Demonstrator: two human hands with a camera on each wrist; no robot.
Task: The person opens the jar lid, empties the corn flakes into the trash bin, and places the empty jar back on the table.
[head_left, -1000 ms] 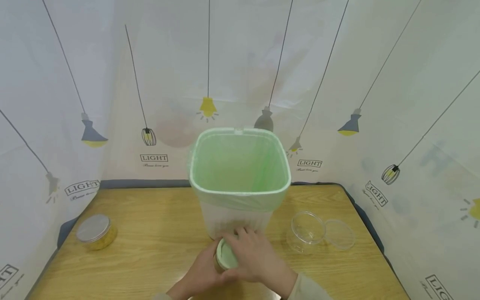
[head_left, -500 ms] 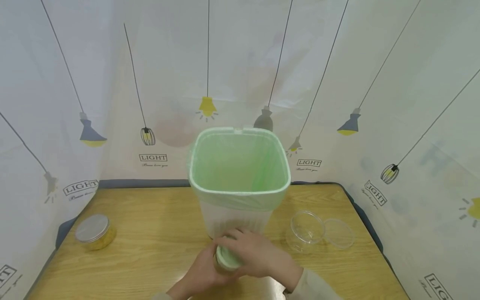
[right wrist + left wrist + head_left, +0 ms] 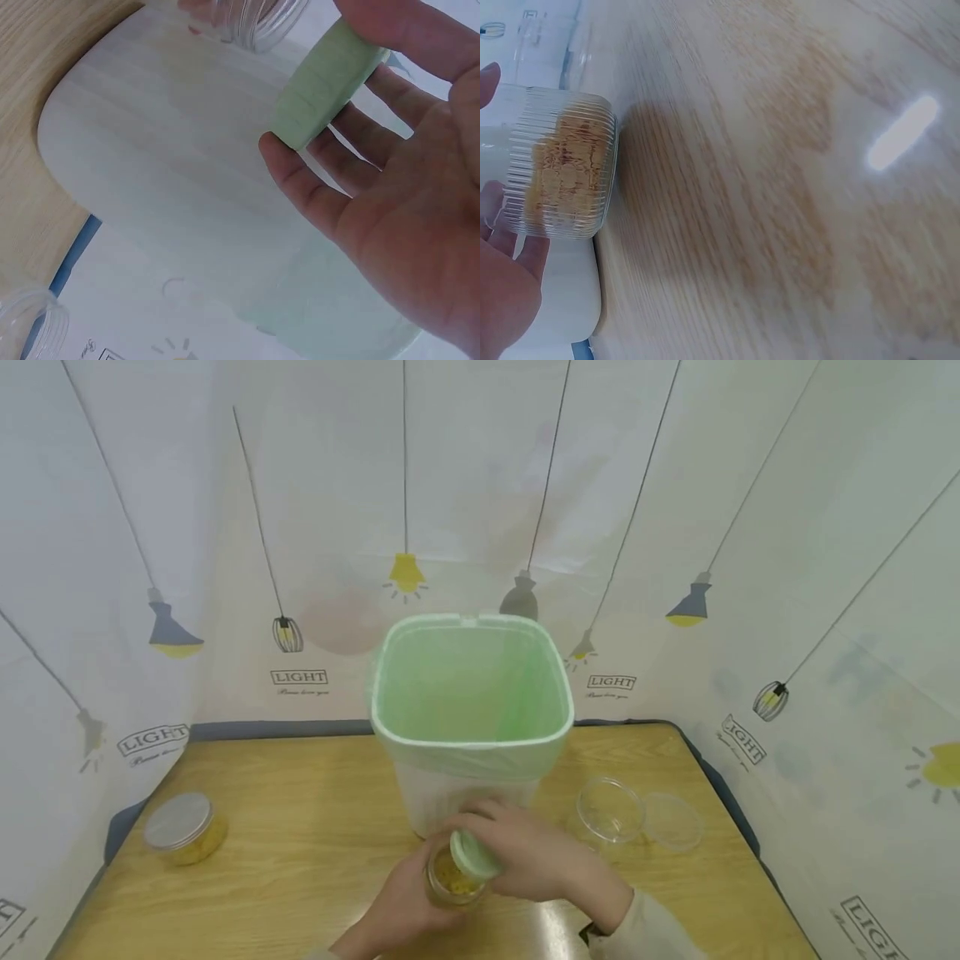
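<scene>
My left hand (image 3: 405,897) grips a ribbed clear jar (image 3: 566,161) around its side, close over the table. Yellow-orange bits fill part of the jar, and its mouth shows uncovered in the head view. With thumb and fingers, my right hand (image 3: 536,856) holds a pale green round lid (image 3: 326,86), tilted beside the jar's mouth. In the head view the lid overlaps the right side of the jar's rim. Right behind both hands stands a white bin (image 3: 427,793) with a pale green liner folded over its rim.
To the left on the wooden table (image 3: 300,827) sits a clear jar with a silver lid (image 3: 180,822) and yellow contents. Right of the bin are a clear round tub (image 3: 611,814) and a flat clear lid (image 3: 672,821). A printed cloth (image 3: 337,527) surrounds the table.
The green lid covered the jar's mouth earlier; my right hand has turned and lifted it off to the right. The yellow contents now show. My left hand keeps holding the jar.
</scene>
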